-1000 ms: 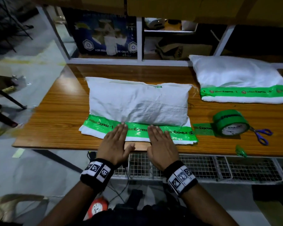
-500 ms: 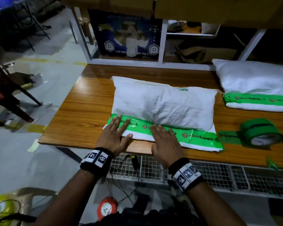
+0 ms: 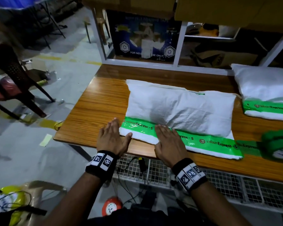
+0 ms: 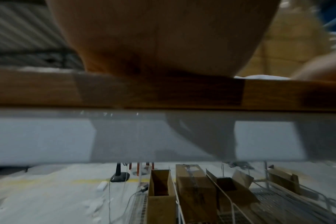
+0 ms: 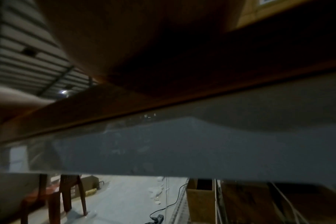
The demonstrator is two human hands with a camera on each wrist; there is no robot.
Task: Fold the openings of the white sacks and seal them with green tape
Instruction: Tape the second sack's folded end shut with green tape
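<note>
A filled white sack (image 3: 178, 110) lies on the wooden table (image 3: 95, 115), its folded near edge covered by a strip of green tape (image 3: 207, 141). My left hand (image 3: 112, 137) lies flat at the sack's left end, straight fingers on the table, thumb touching the folded edge. My right hand (image 3: 167, 141) presses flat on the tape, a little left of the sack's middle. A green tape roll (image 3: 278, 145) stands to the right, its tape still joined to the strip. A second taped sack (image 3: 266, 90) lies at the far right. Both wrist views show only palm and table edge.
A white-framed shelf (image 3: 178, 66) with a blue box (image 3: 142, 35) and cardboard backs the table. A wire mesh rack (image 3: 235, 185) with cables runs below the front edge. Dark chairs (image 3: 11, 79) stand on the floor to the left.
My left hand has slid left along the tape to the sack's left end, partly off the sack. My right hand followed a little to the left. The head view has swung left.
</note>
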